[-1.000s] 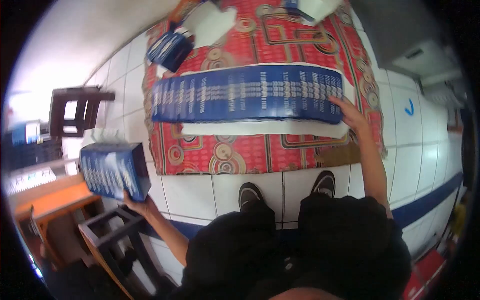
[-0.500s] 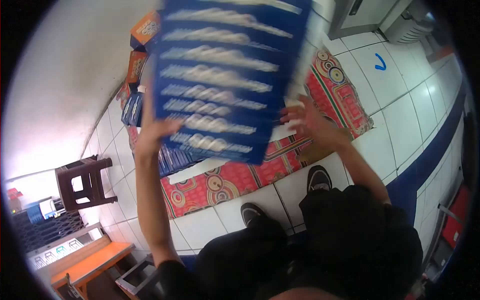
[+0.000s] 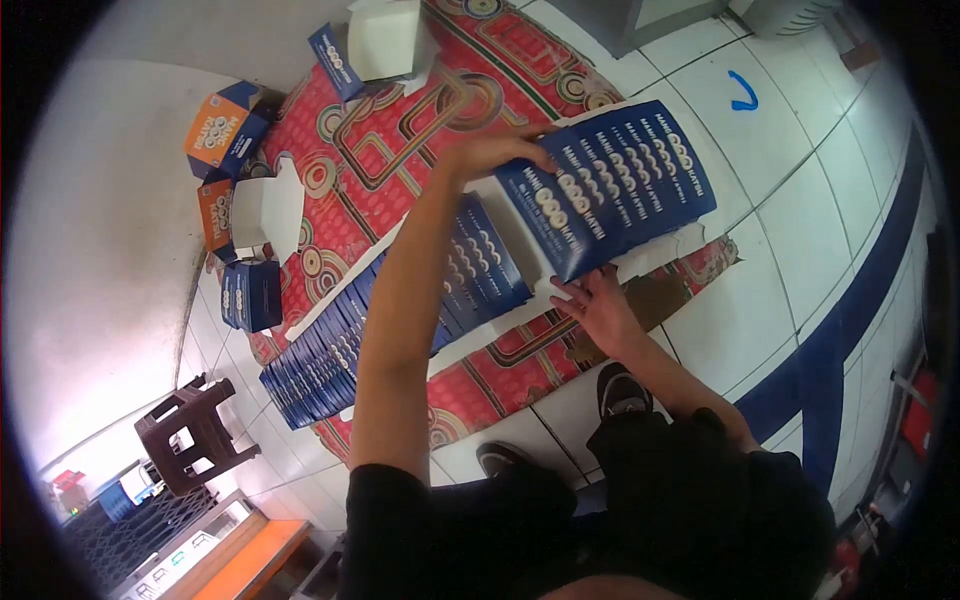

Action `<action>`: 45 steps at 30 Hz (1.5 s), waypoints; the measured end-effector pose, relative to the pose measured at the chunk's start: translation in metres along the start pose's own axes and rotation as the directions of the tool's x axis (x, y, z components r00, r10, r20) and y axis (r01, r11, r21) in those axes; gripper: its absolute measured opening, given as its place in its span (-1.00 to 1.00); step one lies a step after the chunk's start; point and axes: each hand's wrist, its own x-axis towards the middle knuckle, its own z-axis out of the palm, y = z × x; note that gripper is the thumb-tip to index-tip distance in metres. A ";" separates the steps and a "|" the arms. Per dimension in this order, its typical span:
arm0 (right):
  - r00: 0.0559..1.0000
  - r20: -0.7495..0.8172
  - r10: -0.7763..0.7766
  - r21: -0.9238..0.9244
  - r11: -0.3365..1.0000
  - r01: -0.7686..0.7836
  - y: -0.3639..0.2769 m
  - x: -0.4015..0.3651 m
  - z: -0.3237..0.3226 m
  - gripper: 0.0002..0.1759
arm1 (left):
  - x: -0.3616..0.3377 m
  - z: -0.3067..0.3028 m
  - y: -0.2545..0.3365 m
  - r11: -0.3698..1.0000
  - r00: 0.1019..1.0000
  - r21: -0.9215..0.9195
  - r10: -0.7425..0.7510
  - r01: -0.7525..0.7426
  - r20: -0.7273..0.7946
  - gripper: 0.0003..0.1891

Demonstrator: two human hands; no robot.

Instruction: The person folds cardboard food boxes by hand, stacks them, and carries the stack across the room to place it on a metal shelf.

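Note:
A fanned stack of blue flat-folded food boxes [image 3: 625, 185], printed with white lettering, lies tilted at the right end of the white sheet. My left hand [image 3: 505, 152] grips its upper left edge, fingers curled over the cardboard. At the stack's lower corner is my right hand [image 3: 605, 315], its fingers spread and the tips near or against the edge; some tips are hidden beneath it. Under my left forearm runs a long row of overlapping blue boxes [image 3: 480, 255], partly covered by the arm.
A red patterned mat [image 3: 480, 385] lies on white floor tiles. Against the wall stand assembled orange-and-blue boxes [image 3: 222, 128], a small blue box [image 3: 252, 297] and an open box [image 3: 385, 40]. A brown stool [image 3: 195, 435] is at the left; my shoes [image 3: 622, 390] are by the mat's near edge.
The box stack came down from in front of the camera toward the right end of the white sheet. Both hands moved with it, and the row of boxes has come into view.

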 end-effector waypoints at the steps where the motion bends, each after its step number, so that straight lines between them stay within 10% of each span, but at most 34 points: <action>1: 1.000 0.012 -0.014 0.007 1.000 0.014 0.005 -0.002 -0.001 -0.48 | 0.002 -0.006 -0.009 0.998 0.999 0.050 -0.049 0.048 0.007 -0.06; 10: 0.999 0.008 0.052 -0.090 0.995 -0.051 0.010 -0.004 0.002 -0.22 | -0.018 -0.012 -0.022 0.970 0.998 0.237 -0.061 0.061 -0.005 -0.03; 22: 0.917 -0.378 -0.127 -0.294 0.956 0.011 0.019 0.014 0.036 -0.32 | -0.050 -0.021 -0.056 0.932 0.953 0.362 0.131 -0.024 -0.273 -0.21; 30: 0.979 -0.075 -0.192 -0.579 0.807 0.114 0.045 0.010 0.032 -0.60 | -0.060 -0.015 -0.064 0.930 0.918 0.366 0.155 -0.011 -0.366 -0.32; 37: 0.889 0.381 -0.255 -0.876 0.207 0.435 0.032 0.009 0.027 -0.56 | -0.059 -0.013 -0.067 0.926 0.905 0.377 0.188 -0.034 -0.381 -0.33; 45: 0.900 0.215 -0.379 -0.816 0.437 0.379 0.056 -0.004 0.040 -0.55 | -0.059 -0.005 -0.064 0.882 0.893 0.469 0.255 -0.057 -0.371 -0.22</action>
